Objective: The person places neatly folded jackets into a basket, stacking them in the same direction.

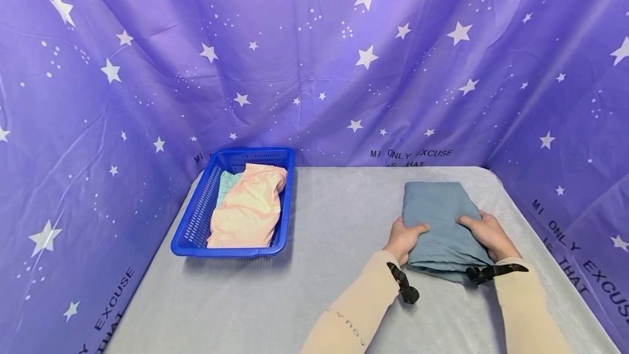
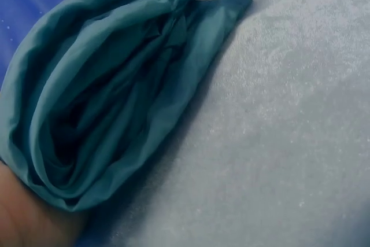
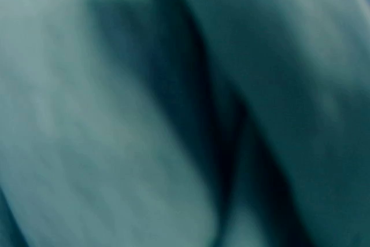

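A folded blue-grey cloth (image 1: 439, 217), perhaps a garment, is between both hands at the right of the table. My left hand (image 1: 405, 237) grips its left edge, thumb on top and fingers hidden beneath. On the opposite edge my right hand (image 1: 488, 234) holds it the same way, thumb lying over the upper face. In the left wrist view the cloth (image 2: 110, 91) shows its rolled, layered end, with part of the left hand (image 2: 34, 218) at the lower left corner. Blurred folds of the cloth (image 3: 104, 143) fill the right wrist view.
A blue plastic basket (image 1: 196, 234) stands at the table's far left. Inside lie a pale pink folded cloth (image 1: 253, 206) and a mint green one (image 1: 228, 183) partly under it. The grey table (image 1: 339, 223) is bordered by a purple star-patterned curtain (image 1: 295, 70).
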{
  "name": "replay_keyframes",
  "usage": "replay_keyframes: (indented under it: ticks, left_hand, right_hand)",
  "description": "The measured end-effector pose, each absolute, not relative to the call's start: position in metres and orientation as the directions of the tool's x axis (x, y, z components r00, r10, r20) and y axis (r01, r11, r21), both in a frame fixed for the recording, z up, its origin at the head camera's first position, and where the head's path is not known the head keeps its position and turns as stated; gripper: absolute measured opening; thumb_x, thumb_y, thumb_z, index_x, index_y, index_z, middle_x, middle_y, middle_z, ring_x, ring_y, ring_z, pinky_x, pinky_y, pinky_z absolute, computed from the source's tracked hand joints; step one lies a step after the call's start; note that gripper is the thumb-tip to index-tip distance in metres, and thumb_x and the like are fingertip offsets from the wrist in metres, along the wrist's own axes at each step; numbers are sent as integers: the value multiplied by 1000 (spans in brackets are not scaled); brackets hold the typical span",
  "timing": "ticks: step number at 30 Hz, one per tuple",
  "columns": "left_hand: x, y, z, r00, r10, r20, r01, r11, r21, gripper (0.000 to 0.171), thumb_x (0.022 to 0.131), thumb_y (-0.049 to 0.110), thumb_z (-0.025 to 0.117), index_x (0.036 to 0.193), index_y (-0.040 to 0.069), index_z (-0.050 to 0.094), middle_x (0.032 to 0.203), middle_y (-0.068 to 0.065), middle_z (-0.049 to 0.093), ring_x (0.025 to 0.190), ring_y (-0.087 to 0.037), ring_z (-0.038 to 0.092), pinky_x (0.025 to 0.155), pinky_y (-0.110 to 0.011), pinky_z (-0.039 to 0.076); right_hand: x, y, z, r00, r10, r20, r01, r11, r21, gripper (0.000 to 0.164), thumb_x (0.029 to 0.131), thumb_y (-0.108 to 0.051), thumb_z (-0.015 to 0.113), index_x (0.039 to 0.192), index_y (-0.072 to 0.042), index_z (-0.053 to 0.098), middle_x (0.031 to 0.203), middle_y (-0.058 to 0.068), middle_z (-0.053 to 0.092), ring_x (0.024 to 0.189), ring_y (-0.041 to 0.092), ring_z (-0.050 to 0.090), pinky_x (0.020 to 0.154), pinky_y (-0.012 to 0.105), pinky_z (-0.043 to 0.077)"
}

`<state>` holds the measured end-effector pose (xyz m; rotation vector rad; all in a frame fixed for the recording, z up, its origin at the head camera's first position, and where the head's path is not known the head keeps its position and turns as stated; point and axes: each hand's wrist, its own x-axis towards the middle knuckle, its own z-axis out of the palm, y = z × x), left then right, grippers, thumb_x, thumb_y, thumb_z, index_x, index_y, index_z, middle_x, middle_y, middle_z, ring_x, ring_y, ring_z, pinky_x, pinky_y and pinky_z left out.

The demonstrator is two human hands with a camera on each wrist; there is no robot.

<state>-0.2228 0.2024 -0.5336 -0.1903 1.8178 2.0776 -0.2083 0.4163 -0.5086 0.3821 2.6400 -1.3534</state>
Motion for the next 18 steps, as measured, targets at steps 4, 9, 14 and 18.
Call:
replay_keyframes:
  ticks: [4, 9, 14, 18]
  left_hand:
    - [-222, 199, -529, -921, 179, -346, -367, -103, 924, 67, 90, 20, 78, 149, 13, 47, 145, -5, 56, 135, -30, 54, 113, -49, 44]
    - [-224, 194, -524, -919, 189, -347, -376, -145, 915, 62, 89, 17, 78, 145, 19, 51, 138, -2, 59, 125, -26, 59, 107, -49, 48]
    - [-228, 188, -522, -915, 221, -337, -383, -211, 899, 59, 88, 15, 78, 141, 23, 53, 137, -3, 60, 119, -27, 60, 103, -51, 49]
    - [-232, 182, -523, -909, 243, -340, -397, -247, 884, 65, 86, 15, 79, 145, 23, 51, 141, -4, 58, 119, -27, 60, 103, -52, 49]
  right_hand:
    - [-208, 413, -507, -954, 146, -261, 297, 569, -767, 86, 104, -50, 47, 154, 16, 22, 151, 42, 36, 121, 44, 54, 85, 36, 50]
    - [-208, 405, -502, -964, 141, -224, 264, 549, -793, 86, 104, -50, 48, 155, 14, 22, 151, 39, 38, 113, 30, 59, 83, 29, 50]
    - [-207, 397, -498, -972, 140, -190, 235, 488, -841, 81, 105, -47, 51, 155, 12, 26, 147, 34, 43, 89, -4, 56, 75, 21, 52]
    - [-205, 390, -494, -974, 133, -185, 226, 462, -858, 82, 105, -47, 51, 158, 8, 22, 151, 32, 40, 89, -11, 52, 75, 18, 51]
